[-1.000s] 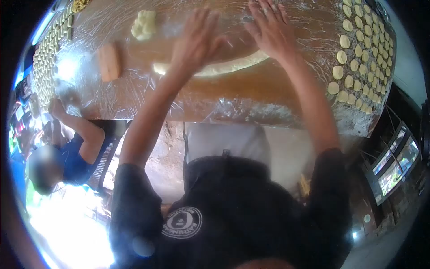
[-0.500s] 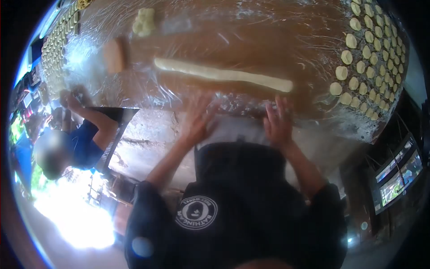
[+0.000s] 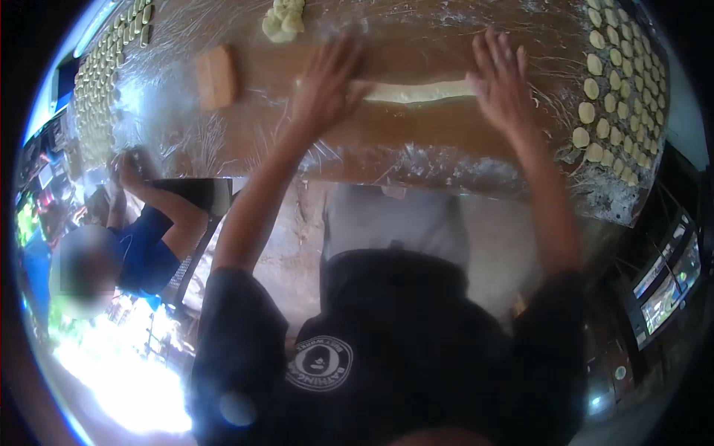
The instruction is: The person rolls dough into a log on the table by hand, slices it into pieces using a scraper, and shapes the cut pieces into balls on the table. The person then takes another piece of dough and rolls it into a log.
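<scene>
A long pale dough rope (image 3: 420,92) lies crosswise on the brown, floured table (image 3: 416,145). Over its left end rests my left hand (image 3: 327,89), somewhat blurred, with the fingers stretched forward. My right hand (image 3: 503,82) lies flat over the right end, fingers extended. Both palms cover the ends of the rope, so only its middle shows between them. Neither hand is wrapped around anything.
A wooden block (image 3: 216,77) sits left of my left hand, and a dough lump (image 3: 283,20) lies farther back. Several dough pieces (image 3: 587,113) cover the right side, with more rows (image 3: 97,97) at far left. A person (image 3: 152,249) works at the left edge.
Both hands have moved forward from the table's near edge onto the dough rope. The rope now lies farther from me, with its ends covered by my hands.
</scene>
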`<state>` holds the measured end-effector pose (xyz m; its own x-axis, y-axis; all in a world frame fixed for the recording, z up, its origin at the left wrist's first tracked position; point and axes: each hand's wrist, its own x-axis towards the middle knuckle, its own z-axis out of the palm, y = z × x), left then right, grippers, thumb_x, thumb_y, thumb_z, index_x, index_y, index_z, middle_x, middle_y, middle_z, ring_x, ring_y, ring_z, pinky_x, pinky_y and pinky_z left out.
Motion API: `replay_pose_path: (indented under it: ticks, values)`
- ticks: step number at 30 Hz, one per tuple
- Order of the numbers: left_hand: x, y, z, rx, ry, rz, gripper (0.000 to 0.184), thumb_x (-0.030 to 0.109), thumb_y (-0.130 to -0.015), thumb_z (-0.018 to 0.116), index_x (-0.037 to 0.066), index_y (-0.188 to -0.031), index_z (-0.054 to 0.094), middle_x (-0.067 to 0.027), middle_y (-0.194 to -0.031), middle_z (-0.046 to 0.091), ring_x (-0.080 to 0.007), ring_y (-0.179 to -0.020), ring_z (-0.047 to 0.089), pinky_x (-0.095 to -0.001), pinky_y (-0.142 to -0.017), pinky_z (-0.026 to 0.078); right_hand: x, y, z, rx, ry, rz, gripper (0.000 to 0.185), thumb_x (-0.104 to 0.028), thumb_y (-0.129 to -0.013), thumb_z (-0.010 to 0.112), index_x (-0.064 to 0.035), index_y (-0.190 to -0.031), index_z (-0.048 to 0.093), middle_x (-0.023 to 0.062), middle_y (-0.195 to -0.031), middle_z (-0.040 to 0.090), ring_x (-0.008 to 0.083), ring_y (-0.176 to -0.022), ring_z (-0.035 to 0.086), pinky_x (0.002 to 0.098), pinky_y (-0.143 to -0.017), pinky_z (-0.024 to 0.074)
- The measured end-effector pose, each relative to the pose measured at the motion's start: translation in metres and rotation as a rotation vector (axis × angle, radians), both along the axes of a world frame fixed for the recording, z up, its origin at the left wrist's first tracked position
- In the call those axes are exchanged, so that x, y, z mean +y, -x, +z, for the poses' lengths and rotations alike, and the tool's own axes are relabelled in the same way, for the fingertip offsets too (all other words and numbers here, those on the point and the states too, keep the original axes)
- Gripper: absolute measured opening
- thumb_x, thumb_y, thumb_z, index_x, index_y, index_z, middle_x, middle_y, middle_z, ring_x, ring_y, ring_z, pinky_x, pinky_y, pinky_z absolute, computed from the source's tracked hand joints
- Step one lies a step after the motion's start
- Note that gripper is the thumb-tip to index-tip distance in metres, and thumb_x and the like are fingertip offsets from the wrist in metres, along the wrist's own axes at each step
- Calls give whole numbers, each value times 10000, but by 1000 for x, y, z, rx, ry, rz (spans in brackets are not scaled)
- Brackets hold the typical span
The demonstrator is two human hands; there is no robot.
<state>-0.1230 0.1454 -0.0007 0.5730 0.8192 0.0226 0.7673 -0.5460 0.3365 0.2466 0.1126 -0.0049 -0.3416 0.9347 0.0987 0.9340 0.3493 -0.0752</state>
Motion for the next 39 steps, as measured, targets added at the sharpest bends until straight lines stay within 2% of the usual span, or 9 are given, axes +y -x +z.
replay_pose_path:
  ticks: [6, 11, 13, 19, 22, 25, 29, 32, 39]
  values:
    - [-140, 55, 20, -61, 244, -132, 795, 449, -971, 626, 156, -1627, 285, -175, -1700, 185, -425, -1568, 134, -569, -1267, 123, -171, 15, 34, 90, 126, -59, 559, -362, -1045, 470, -109, -1543, 461, 175, -1666, 290, 405, -1528, 281, 599, -1240, 180]
    - [-143, 45, 23, -37, 232, 77, 778, 428, -960, 636, 153, -1612, 314, -185, -1689, 211, -461, -1560, 128, -635, -1245, 103, -175, 105, 20, 294, 20, -91, 556, -303, -1007, 562, -135, -1532, 488, 211, -1655, 288, 411, -1520, 293, 606, -1221, 206]
    - [-116, 37, 17, -1, 88, 101, 759, 480, -981, 579, 158, -1615, 312, -177, -1692, 212, -466, -1555, 141, -639, -1241, 98, -131, 147, 30, 256, 144, -95, 602, -361, -1013, 559, -157, -1565, 432, 226, -1652, 282, 420, -1521, 285, 612, -1225, 194]
    - [13, 14, -8, -81, -162, 152, 752, 564, -1016, 483, 113, -1601, 342, -175, -1675, 267, -417, -1555, 190, -582, -1258, 124, 22, 143, -8, 49, -88, -339, 764, -652, -1048, 244, -160, -1632, 266, 237, -1666, 239, 403, -1552, 213, 592, -1260, 82]
    - [32, 12, -13, -154, -133, 77, 776, 594, -1020, 459, 77, -1589, 353, -180, -1661, 296, -390, -1555, 209, -533, -1270, 142, 42, 131, 6, -90, -181, -290, 655, -435, -1085, 404, -17, -1584, 328, 289, -1507, 459, 453, -1412, 417, 575, -1191, 278]
    - [11, 26, -11, -97, -67, -81, 790, 590, -1013, 476, 53, -1580, 356, -178, -1661, 295, -384, -1554, 214, -512, -1278, 143, 1, 125, -7, 7, 44, -211, 785, -645, -1049, 260, -110, -1623, 273, 238, -1664, 245, 393, -1554, 213, 592, -1260, 94]
    - [-65, 74, 14, -60, 125, -215, 721, 451, -977, 622, 96, -1565, 404, -150, -1657, 317, -370, -1555, 227, -517, -1278, 164, -130, 129, 28, 176, 146, -68, 639, -477, -1052, 450, -85, -1555, 411, 200, -1645, 324, 396, -1516, 313, 592, -1241, 184]
    - [-104, 74, 29, -75, 67, -43, 720, 345, -915, 730, 119, -1538, 449, -134, -1629, 368, -367, -1529, 294, -520, -1259, 226, -186, 105, 36, 220, 241, -11, 579, -352, -1000, 597, -115, -1515, 480, 165, -1610, 395, 356, -1512, 341, 584, -1231, 226]
    - [-86, -97, 47, -270, 259, -84, 683, 243, -791, 807, 81, -1411, 570, -140, -1451, 541, -369, -1348, 504, -480, -1094, 447, -107, 21, 77, 175, 67, -141, 598, -226, -856, 785, -136, -1415, 593, 118, -1380, 578, 321, -1267, 552, 518, -1090, 440]
